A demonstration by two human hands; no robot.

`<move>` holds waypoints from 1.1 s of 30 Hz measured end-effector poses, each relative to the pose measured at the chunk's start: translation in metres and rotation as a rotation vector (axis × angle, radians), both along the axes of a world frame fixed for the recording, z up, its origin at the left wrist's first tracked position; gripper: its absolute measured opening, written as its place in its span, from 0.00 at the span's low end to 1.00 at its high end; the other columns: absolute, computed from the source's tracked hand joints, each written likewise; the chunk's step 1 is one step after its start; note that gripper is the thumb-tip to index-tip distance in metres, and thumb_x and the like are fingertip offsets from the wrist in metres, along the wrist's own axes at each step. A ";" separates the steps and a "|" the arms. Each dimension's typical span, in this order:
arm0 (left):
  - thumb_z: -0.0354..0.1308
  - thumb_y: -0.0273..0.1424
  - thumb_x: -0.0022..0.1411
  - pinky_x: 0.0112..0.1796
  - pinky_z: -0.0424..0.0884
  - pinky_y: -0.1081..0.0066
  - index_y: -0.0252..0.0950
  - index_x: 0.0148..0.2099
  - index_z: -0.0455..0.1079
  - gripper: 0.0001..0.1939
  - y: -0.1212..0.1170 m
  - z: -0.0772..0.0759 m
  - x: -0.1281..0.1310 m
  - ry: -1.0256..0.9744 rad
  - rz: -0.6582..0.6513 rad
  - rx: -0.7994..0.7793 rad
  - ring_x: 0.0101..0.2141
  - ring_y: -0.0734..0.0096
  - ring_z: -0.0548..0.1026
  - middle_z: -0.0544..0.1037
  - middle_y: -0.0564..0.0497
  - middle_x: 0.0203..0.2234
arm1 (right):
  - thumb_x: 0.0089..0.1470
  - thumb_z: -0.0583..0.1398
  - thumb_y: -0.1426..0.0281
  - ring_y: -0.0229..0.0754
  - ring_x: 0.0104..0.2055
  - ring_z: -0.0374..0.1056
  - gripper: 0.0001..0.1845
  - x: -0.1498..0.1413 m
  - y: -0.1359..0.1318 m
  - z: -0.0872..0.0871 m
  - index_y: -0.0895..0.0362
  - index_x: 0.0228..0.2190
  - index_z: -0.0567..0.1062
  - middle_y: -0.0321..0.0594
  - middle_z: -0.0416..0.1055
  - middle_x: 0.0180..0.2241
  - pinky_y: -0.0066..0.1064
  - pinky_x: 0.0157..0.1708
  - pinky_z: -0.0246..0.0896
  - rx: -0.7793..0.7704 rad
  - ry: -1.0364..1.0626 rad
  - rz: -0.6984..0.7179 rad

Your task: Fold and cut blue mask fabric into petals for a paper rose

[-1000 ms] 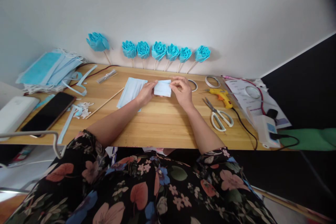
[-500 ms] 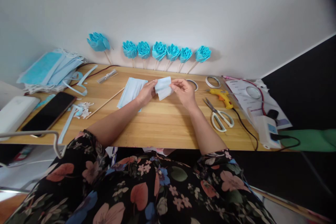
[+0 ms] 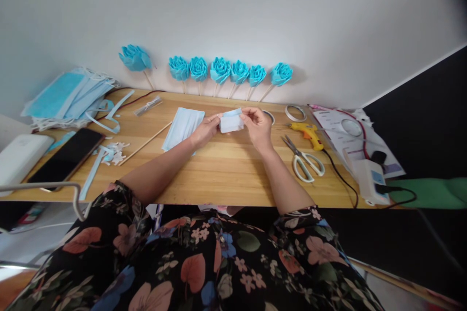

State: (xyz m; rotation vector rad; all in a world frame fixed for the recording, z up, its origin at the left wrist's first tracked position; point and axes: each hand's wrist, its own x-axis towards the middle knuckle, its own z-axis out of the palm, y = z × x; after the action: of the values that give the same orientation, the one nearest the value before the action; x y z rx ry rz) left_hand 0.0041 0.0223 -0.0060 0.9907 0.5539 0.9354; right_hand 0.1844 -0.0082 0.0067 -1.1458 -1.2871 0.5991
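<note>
Between my hands, above the wooden table, is a small pale-blue piece of mask fabric (image 3: 231,123), its upper edge folded over in a bluer strip. My left hand (image 3: 207,129) pinches its left end, and my right hand (image 3: 257,125) pinches the upper right corner with thumb and fingertips. Flat on the table under and beside my left hand lies a light-blue pleated mask piece (image 3: 184,126). A roll of tape (image 3: 269,116) is partly hidden behind my right hand.
Several blue fabric flowers (image 3: 220,70) on sticks lean along the wall. Scissors (image 3: 301,158), a yellow glue gun (image 3: 308,135) and another tape roll (image 3: 295,113) lie right. Left are stacked masks (image 3: 62,97), a phone (image 3: 67,158), a wooden stick (image 3: 146,143) and scraps (image 3: 115,152).
The fabric piece, earlier hanging tilted with a slanted lower edge, is now level with its top edge folded over. My hands have shifted only slightly.
</note>
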 end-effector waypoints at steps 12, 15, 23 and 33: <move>0.68 0.49 0.57 0.36 0.78 0.66 0.30 0.43 0.77 0.26 0.004 -0.010 -0.001 0.001 -0.077 0.104 0.37 0.64 0.76 0.80 0.42 0.38 | 0.54 0.64 0.62 0.40 0.37 0.73 0.10 0.000 -0.001 0.002 0.54 0.35 0.78 0.37 0.78 0.33 0.34 0.42 0.69 0.037 -0.113 -0.070; 0.68 0.51 0.56 0.37 0.79 0.64 0.30 0.45 0.77 0.28 0.003 -0.010 0.000 0.006 -0.092 0.110 0.39 0.62 0.77 0.80 0.40 0.42 | 0.54 0.64 0.62 0.41 0.37 0.72 0.10 0.000 -0.001 0.000 0.54 0.36 0.78 0.37 0.78 0.34 0.34 0.42 0.69 0.029 -0.102 -0.076; 0.69 0.52 0.55 0.37 0.77 0.67 0.30 0.49 0.78 0.31 -0.001 -0.002 -0.001 0.014 -0.139 0.090 0.41 0.62 0.78 0.81 0.40 0.41 | 0.53 0.63 0.61 0.40 0.37 0.72 0.11 0.000 0.002 -0.007 0.54 0.37 0.78 0.37 0.77 0.34 0.34 0.42 0.69 -0.005 -0.070 -0.062; 0.75 0.48 0.46 0.36 0.76 0.68 0.31 0.49 0.79 0.33 0.000 -0.003 -0.002 0.011 -0.089 0.072 0.37 0.66 0.78 0.82 0.43 0.40 | 0.53 0.64 0.61 0.39 0.35 0.72 0.10 -0.003 0.000 -0.006 0.54 0.36 0.77 0.36 0.76 0.33 0.32 0.40 0.68 -0.014 -0.051 -0.067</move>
State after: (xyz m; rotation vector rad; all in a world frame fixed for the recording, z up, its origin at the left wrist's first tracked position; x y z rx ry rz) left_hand 0.0018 0.0219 -0.0085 1.0771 0.4849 0.8757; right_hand 0.1816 -0.0081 0.0009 -1.2177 -1.2838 0.5329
